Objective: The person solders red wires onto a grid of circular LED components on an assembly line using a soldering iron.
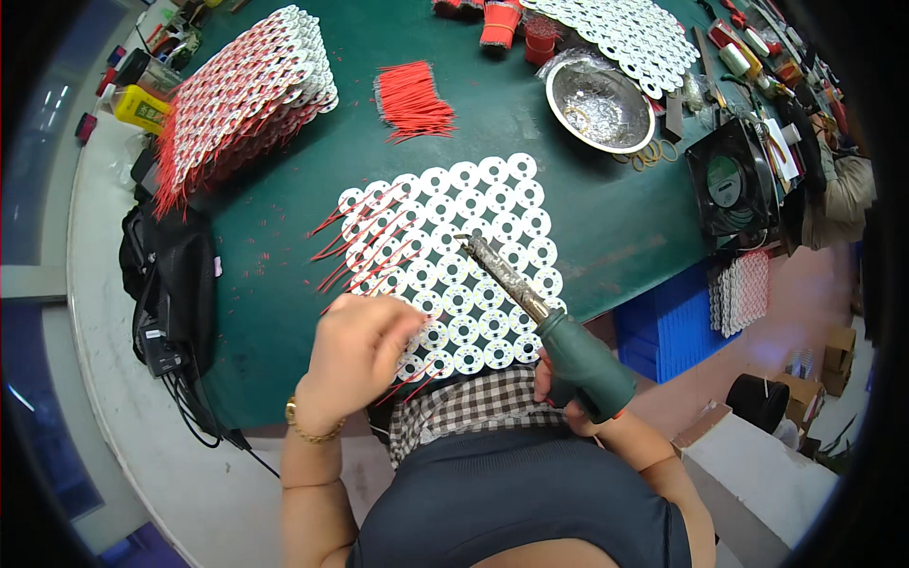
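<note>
Workshop corner with a green table

A dark green table (284, 218) with a pale rim stands over a reddish floor (805, 293); blue-framed glazing (38, 189) lines the left, cardboard boxes (835, 355) sit at right.

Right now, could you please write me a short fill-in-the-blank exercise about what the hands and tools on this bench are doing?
1. The right hand grips a soldering iron by its ____ handle.
2. The left hand rests on the panel of round white boards, which lies on a ____ mat.
3. The loose wires beyond the panel are ____.
4. Right of those wires stands a shiny metal ____.

Missing words: green; green; red; bowl
</note>
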`<state>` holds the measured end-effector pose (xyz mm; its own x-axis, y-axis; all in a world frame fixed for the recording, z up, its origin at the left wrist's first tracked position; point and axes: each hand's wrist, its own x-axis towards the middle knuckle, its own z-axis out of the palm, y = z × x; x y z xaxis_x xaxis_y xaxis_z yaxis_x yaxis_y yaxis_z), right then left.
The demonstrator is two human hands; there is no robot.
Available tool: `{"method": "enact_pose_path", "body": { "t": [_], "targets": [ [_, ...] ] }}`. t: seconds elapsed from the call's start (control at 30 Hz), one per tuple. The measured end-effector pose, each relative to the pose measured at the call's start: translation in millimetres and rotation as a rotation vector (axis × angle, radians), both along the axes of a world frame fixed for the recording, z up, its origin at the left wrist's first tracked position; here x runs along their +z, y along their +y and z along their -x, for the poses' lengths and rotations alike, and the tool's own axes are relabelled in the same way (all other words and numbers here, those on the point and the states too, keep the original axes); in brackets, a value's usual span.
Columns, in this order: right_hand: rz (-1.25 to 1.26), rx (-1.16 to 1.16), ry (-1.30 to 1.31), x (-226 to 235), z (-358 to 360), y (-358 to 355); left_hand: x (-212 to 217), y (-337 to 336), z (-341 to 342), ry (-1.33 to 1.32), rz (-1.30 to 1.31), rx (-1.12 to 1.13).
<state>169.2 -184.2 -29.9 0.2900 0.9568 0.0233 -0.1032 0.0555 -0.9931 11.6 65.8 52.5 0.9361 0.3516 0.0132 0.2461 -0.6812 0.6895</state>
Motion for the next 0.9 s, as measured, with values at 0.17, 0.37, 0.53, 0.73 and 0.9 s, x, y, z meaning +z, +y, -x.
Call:
{"method": "enact_pose_path", "body": {
  "t": [0.17, 0.37, 0.53, 0.73, 0.9],
  "targets": [
    [0.064, 0.001, 0.064, -2, 9, 6, -17, -7, -4, -0.132, 0.201, 0.572],
    [0.057, 0.043, 0.004, -4, 8, 7, -33, -10, -7, -0.036, 0.016, 0.583],
    [-0.119, 0.109, -0.250, -7, 3, 13, -35, -9, -8, -0.017, -0.037, 0.562],
    [0.049, 0.044, -0.219, -6, 6, 3, -37, -8, -10, -0.030, -0.076, 0.558],
    [0.101, 0.041, -0.424, 7, 4, 12, -37, -7, -11, -0.017, -0.061, 0.581]
  ]
}}
